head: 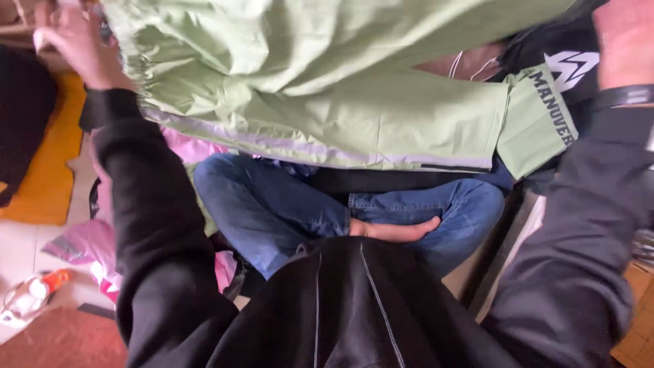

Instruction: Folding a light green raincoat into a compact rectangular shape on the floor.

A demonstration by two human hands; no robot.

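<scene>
Left hand (75,41) pinches the gathered hem of the green jacket (327,102); right hand (623,44) high, its grip unclear. Jacket held up, spread over my crossed legs (272,211).

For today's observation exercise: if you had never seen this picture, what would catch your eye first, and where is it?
First comes the light green jacket, held up and spread across the top of the view by the left hand at its gathered edge and the right hand at the far corner. Below it sit crossed legs in blue jeans with a bare foot at the middle. A yellow cloth lies at the left edge.
</scene>
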